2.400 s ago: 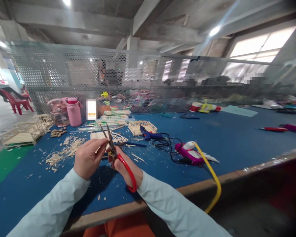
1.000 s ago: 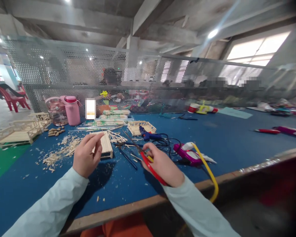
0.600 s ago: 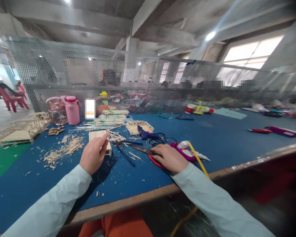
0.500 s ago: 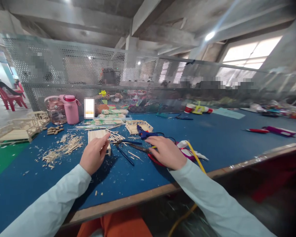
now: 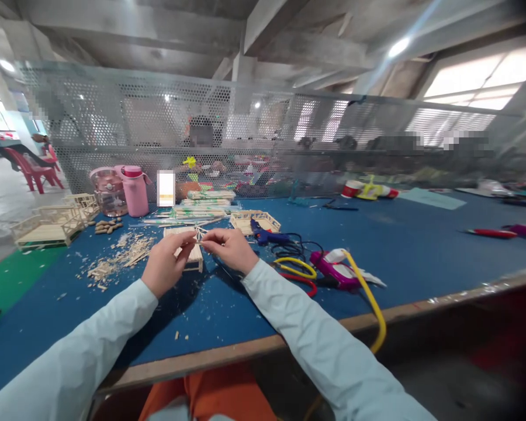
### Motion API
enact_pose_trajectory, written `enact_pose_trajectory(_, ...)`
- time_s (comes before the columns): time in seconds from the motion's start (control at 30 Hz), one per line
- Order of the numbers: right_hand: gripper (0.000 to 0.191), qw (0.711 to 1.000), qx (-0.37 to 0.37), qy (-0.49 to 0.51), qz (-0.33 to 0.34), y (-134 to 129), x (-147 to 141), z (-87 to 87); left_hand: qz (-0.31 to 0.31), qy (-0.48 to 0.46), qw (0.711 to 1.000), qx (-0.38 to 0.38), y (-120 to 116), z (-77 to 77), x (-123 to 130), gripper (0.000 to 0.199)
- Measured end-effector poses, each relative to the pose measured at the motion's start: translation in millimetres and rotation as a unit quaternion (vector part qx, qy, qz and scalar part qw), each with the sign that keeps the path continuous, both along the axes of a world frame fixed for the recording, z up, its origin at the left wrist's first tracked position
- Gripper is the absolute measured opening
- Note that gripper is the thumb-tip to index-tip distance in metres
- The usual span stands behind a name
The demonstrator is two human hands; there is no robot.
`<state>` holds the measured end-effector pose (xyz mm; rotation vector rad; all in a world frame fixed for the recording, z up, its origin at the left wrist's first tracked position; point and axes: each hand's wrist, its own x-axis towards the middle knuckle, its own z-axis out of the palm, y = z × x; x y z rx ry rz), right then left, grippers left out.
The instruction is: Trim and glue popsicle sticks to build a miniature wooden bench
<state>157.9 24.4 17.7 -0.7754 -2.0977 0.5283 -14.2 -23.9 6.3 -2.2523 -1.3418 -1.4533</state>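
Note:
Both hands meet over a small stick-built piece (image 5: 194, 257) with a slatted top, on the blue table. My left hand (image 5: 165, 264) is closed, thumb and forefinger pinched near a pale thin stick. Facing it, my right hand (image 5: 232, 250) is also pinched, its fingertips almost touching those of the left. What lies between the fingertips is too small to make out surely. Behind the hands stands a stick tray with railings (image 5: 249, 221), and a blue glue gun (image 5: 267, 235) rests at its right. Scissors with red and yellow handles (image 5: 296, 268) lie right of my right hand.
Stick scraps (image 5: 123, 257) and peanuts (image 5: 107, 225) lie left. A pink bottle (image 5: 135, 196), a clear jug (image 5: 111, 196) and bundled sticks (image 5: 206, 204) stand or lie behind. A purple tool (image 5: 342, 275) with a yellow cord lies right. More stick pieces (image 5: 48, 228) are far left.
My right hand has moved left from above the scissors to meet my left hand, and its fingers have closed to a pinch. My left fingers have also come together. The view has shifted slightly.

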Motion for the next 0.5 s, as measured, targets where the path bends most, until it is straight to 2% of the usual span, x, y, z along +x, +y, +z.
enact_pose_trajectory(0.07, 0.013, 1.0, 0.013, 0.005, -0.018, 0, -1, -8.8, 0.021, -0.005, 1.0, 0.017, -2, 2.8, -11, 0.029)
enact_pose_trajectory(0.13, 0.009, 0.999, 0.036, -0.001, -0.023, -1, -3, -16.6, 0.092, -0.07, 0.993, 0.029, -4, 3.0, -27, 0.031)
enact_pose_trajectory(0.2, 0.006, 0.999, 0.049, -0.016, -0.018, -1, -5, -22.0, 0.147, -0.137, 0.98, -0.011, -6, -1.3, -46, 0.034)
enact_pose_trajectory(0.23, 0.005, 0.998, 0.051, -0.022, -0.017, 0, -6, -23.7, 0.152, -0.154, 0.975, -0.057, -7, -5.1, -54, 0.036)
enact_pose_trajectory(0.27, 0.005, 0.998, 0.051, -0.025, -0.016, 0, -7, -24.9, 0.147, -0.161, 0.97, -0.104, -8, -9.6, -60, 0.037)
enact_pose_trajectory(0.37, 0.006, 0.998, 0.051, -0.033, -0.012, 2, -8, -26.8, 0.082, -0.143, 0.963, -0.215, -9, -22.2, -66, 0.043)
enact_pose_trajectory(0.5, 0.007, 0.998, 0.046, -0.047, -0.011, 4, -9, -30.2, 0.015, -0.117, 0.96, -0.254, -10, -29.2, -59, 0.048)
